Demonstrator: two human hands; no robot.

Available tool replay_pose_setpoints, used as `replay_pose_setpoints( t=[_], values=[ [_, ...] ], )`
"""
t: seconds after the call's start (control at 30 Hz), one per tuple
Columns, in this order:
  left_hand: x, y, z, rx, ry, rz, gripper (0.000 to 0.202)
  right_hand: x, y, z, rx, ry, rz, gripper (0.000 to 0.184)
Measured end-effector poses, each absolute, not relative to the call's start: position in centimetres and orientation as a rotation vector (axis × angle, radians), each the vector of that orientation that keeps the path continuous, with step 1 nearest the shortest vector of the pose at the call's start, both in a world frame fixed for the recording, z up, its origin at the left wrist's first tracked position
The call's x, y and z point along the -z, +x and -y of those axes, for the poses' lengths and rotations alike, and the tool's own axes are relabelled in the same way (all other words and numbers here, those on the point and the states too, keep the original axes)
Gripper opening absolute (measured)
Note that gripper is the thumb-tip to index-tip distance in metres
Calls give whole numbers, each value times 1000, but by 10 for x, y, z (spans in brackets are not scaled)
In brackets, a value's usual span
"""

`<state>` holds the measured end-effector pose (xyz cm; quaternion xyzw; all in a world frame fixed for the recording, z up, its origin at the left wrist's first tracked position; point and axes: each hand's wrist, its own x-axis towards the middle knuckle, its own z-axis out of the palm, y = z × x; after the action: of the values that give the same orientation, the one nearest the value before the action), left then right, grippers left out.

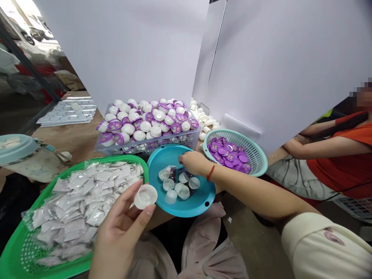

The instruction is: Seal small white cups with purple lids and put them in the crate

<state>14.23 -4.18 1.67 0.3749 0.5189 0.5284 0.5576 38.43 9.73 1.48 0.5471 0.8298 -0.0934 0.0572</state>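
Observation:
My left hand (122, 228) grips a small white plastic cup (145, 196) between thumb and fingers, its open mouth turned towards me. My right hand (194, 162) reaches over the round blue tray (200, 205) with its fingers curled together; what they pinch, if anything, is hidden. Under and beside those fingers lie dark small packets (172, 173). Several loose cups (182, 191) of white, translucent plastic lie in the tray. Left of it, a green basket (11, 252) holds many clear bags with whitish contents (78, 205), close to my left hand.
Behind the tray stands a clear bin (186, 136) heaped with white cups with purple lids (151, 120). A pale teal basket (258, 155) holds purple discs (229, 155). White panels (139, 46) rise behind. Another person (343, 159) sits at the right; a lidded bucket (37, 162) stands left.

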Motion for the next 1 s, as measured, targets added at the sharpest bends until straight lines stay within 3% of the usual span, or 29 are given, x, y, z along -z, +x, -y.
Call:
replay_pose_setpoints(
  t=[0.1,0.23,0.43,0.53,0.6,0.7,0.83,1.0],
  values=[
    [-16,149,46,-1254,859,-1195,62,-36,380,-64,473,1814,-2782,22],
    [-21,167,56,-1206,770,-1070,63,-41,363,-16,1294,1590,-3410,17],
    [-11,166,69,-1132,667,-1037,58,-25,340,33,681,1481,-3624,18],
    [-5,153,75,-1171,655,-1109,49,-26,350,38,808,1271,-3630,25],
    [-4,143,79,-1228,661,-1175,44,-27,363,21,926,1427,-3554,23],
    [-9,135,83,-1281,665,-1231,42,-23,376,-32,684,1711,-3032,25],
    [-17,137,84,-1305,642,-1213,41,-2,366,-107,465,1565,-2659,37],
    [-19,140,79,-1305,696,-1215,24,24,339,-134,399,1567,-2536,18]
  ],
)
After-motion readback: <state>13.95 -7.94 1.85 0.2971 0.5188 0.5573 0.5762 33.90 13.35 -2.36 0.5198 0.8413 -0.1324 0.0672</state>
